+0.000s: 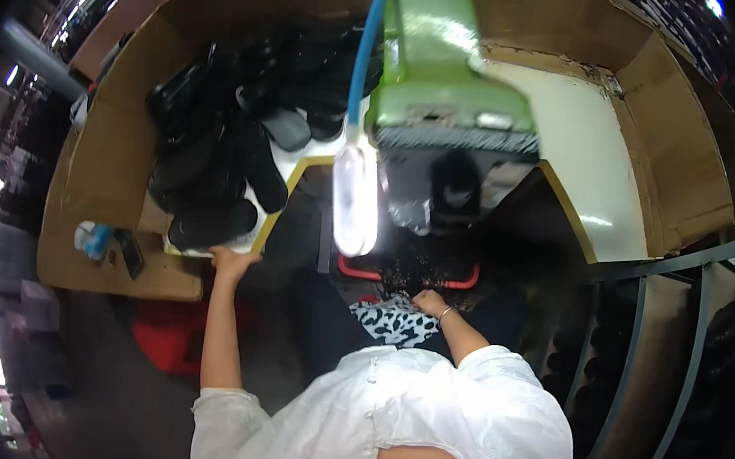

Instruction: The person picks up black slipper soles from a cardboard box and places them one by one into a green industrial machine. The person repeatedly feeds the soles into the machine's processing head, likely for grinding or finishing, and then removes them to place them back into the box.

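My left hand (235, 262) is at the front left edge of the white tabletop (581, 117), its fingers closed round that edge just below a heap of black shoe soles (213, 164). Down at my lap, my right hand (430, 303) is closed on a black-and-white spotted cloth (394, 320). In front of me stands a green machine (442, 76) with a dark opening underneath. One black shoe-shaped piece (456, 185) shows blurred in that opening; what bears it is hidden.
A lit lamp (356, 197) hangs on a blue cord before the machine. Cardboard walls (676, 145) ring the tabletop. A red bar (358, 272) runs below the machine. A phone (128, 253) lies on the brown board at left. Metal racks (633, 347) stand at right.
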`<control>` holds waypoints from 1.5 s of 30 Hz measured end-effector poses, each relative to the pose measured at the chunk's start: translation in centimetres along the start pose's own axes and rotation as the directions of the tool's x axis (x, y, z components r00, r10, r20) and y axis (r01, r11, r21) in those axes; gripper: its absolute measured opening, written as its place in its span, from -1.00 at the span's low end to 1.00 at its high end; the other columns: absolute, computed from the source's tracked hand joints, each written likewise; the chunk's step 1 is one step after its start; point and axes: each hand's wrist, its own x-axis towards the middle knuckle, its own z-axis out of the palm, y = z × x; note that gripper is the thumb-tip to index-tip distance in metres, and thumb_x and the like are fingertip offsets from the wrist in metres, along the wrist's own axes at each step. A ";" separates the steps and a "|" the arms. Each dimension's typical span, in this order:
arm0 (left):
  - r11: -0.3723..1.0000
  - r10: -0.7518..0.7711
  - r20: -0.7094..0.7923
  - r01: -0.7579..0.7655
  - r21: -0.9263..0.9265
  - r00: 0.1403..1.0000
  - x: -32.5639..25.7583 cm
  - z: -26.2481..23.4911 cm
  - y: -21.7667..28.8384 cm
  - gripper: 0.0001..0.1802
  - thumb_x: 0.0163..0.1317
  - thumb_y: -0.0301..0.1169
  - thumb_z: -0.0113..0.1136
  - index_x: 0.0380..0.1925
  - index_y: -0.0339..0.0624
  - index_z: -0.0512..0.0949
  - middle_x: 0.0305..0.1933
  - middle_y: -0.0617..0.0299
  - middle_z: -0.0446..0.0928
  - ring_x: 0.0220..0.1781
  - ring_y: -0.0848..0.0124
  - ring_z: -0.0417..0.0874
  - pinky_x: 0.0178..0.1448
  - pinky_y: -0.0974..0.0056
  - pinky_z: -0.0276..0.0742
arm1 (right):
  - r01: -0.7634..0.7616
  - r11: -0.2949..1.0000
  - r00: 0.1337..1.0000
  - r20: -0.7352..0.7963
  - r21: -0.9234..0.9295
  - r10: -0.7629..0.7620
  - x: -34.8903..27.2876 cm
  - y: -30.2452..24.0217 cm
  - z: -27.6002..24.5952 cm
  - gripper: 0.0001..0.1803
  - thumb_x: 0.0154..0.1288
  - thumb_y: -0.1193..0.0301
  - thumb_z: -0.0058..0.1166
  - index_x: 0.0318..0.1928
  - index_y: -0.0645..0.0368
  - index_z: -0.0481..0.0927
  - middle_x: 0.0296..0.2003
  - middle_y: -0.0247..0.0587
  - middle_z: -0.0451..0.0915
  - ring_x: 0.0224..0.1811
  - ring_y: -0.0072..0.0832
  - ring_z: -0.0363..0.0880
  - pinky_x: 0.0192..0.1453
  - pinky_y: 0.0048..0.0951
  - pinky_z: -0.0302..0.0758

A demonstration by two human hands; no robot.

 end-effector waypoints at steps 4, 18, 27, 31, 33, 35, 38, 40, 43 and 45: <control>0.994 -0.011 -0.071 0.004 -0.110 0.997 0.1 0.2 -1.2 0.43 -0.47 -0.23 0.52 0.21 -0.71 -0.32 0.23 -0.61 -0.02 0.34 -0.23 0.08 0.36 0.12 0.16 | -0.152 0.986 0.959 -0.232 0.062 0.163 -2.3 -4.0 -0.7 -0.72 0.08 0.25 0.00 -0.42 0.21 0.63 -0.48 0.03 0.61 -0.37 -0.20 0.63 -0.20 -0.26 0.50; 0.225 0.740 -0.037 -0.300 -0.927 0.672 -21.1 2.9 12.1 -0.45 0.23 -0.04 0.09 -0.05 -0.36 0.43 -0.18 0.16 0.52 -0.14 0.39 0.56 -0.08 0.36 0.45 | 0.067 0.898 0.987 -0.105 -0.436 -0.125 -11.6 -10.5 0.4 -0.52 0.05 0.18 0.03 -0.03 0.15 0.51 -0.12 0.09 0.51 -0.04 -0.07 0.50 0.07 -0.19 0.43; 0.005 0.852 0.082 0.148 -0.989 0.517 -24.0 -2.4 21.2 -0.69 0.18 -0.14 0.17 -0.40 -0.16 0.42 -0.60 0.35 0.37 -0.62 0.59 0.34 -0.53 0.48 0.21 | 0.129 0.969 0.978 -0.137 -0.211 -0.160 -11.6 -11.6 0.2 -0.59 0.11 0.20 0.08 -0.12 0.25 0.56 -0.19 0.09 0.55 -0.12 -0.09 0.54 -0.02 -0.27 0.46; -0.012 0.830 0.029 0.070 -0.997 0.557 -25.1 -2.6 21.2 -0.74 0.19 -0.22 0.18 -0.36 -0.18 0.43 -0.55 0.37 0.38 -0.62 0.64 0.32 -0.55 0.51 0.19 | 0.115 0.967 0.987 -0.085 -0.227 -0.137 -10.2 -12.0 0.8 -0.60 0.09 0.20 0.09 -0.14 0.23 0.57 -0.23 0.08 0.59 -0.17 -0.10 0.57 -0.04 -0.26 0.48; -0.005 0.810 -0.027 -0.039 -0.999 0.586 -25.6 -3.0 21.4 -0.64 0.22 -0.10 0.16 -0.50 -0.17 0.46 -0.64 0.41 0.37 -0.68 0.71 0.25 -0.60 0.56 0.11 | 0.160 0.933 0.984 -0.025 -0.323 -0.178 -8.9 -12.4 1.7 -0.60 0.08 0.21 0.09 -0.14 0.22 0.58 -0.24 0.08 0.60 -0.18 -0.11 0.58 -0.04 -0.27 0.48; 0.060 0.839 -0.019 -0.126 -0.990 0.544 -25.0 -3.3 20.7 -0.63 0.23 -0.11 0.15 -0.42 -0.23 0.51 -0.56 0.40 0.42 -0.56 0.69 0.35 -0.47 0.53 0.29 | 0.165 0.931 0.986 0.027 -0.327 -0.165 -7.1 -12.3 2.6 -0.61 0.03 0.20 0.09 -0.19 0.20 0.60 -0.25 0.07 0.60 -0.18 -0.12 0.58 -0.03 -0.24 0.48; 0.173 0.871 0.060 -0.189 -0.967 0.488 -24.3 -4.6 20.6 -0.56 0.26 -0.06 0.08 -0.28 -0.30 0.52 -0.39 0.32 0.49 -0.35 0.61 0.45 -0.25 0.42 0.43 | 0.179 0.976 0.978 0.131 -0.127 -0.162 -1.5 -9.0 5.4 -0.68 0.01 0.21 0.09 -0.30 0.18 0.63 -0.31 0.00 0.63 -0.21 -0.16 0.61 -0.04 -0.28 0.49; 0.231 0.913 0.157 -0.160 -0.960 0.376 -23.8 -4.6 19.8 -0.49 0.28 0.02 0.00 -0.26 -0.31 0.51 -0.31 0.28 0.50 -0.32 0.57 0.47 -0.21 0.41 0.43 | 0.235 0.963 0.970 0.096 -0.133 -0.224 2.2 -5.1 6.8 -0.68 0.03 0.22 0.09 -0.28 0.18 0.63 -0.33 -0.01 0.64 -0.26 -0.19 0.62 -0.09 -0.29 0.49; 0.082 0.963 -0.007 -0.319 -0.944 0.269 -23.7 -2.7 17.3 -0.61 0.25 -0.16 0.09 -0.13 -0.28 0.47 -0.25 0.27 0.47 -0.29 0.58 0.46 -0.21 0.47 0.40 | 0.235 0.971 0.971 0.045 -0.051 -0.233 5.4 0.5 5.6 -0.68 0.05 0.22 0.09 -0.26 0.19 0.62 -0.36 -0.05 0.63 -0.30 -0.27 0.61 -0.13 -0.30 0.48; 0.213 0.720 -0.205 -0.492 -0.844 0.663 -19.8 0.1 11.1 -0.70 0.19 -0.35 0.18 -0.12 -0.27 0.45 -0.27 0.26 0.43 -0.28 0.59 0.44 -0.17 0.48 0.38 | 0.156 0.986 0.953 0.271 -0.065 -0.133 3.0 -9.8 7.4 -0.68 0.06 0.22 0.10 -0.27 0.19 0.61 -0.39 -0.09 0.62 -0.33 -0.33 0.60 -0.16 -0.34 0.47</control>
